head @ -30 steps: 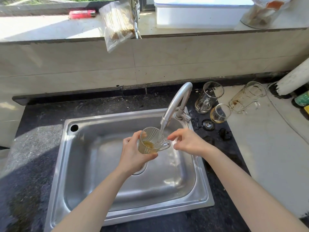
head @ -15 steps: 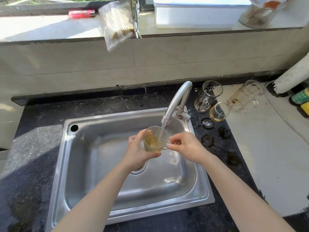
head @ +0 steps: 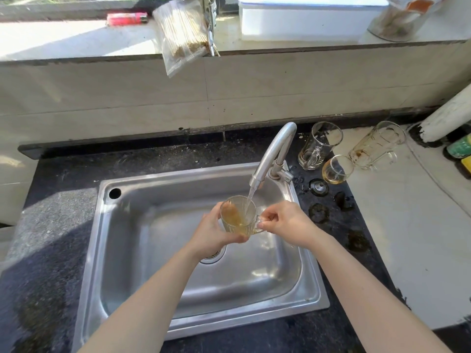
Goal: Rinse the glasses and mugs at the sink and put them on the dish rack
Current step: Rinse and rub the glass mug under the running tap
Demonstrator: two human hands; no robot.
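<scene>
I have the mug over the middle of the sink, upright under the tap, with the stream falling into its mouth. My left hand wraps the body from the nine o'clock side, fingers curled round the glass. My right hand pinches the handle at three o'clock. The water inside looks brownish, so I judge this to be the rinse step, with the first mug filling and not yet clean.

Next I would swirl it, tip the dirty water into the basin away from my wrists, and give it a second fill if the tint remains. Wet glass is slippery, so the handle pinch should stay firm through the tilt.

I cannot see the rack, so I will have to look round for it before carrying anything. At about two o'clock from the sink, a handled glass, a small glass and a tall mug wait on the counter, two showing brown residue.
</scene>
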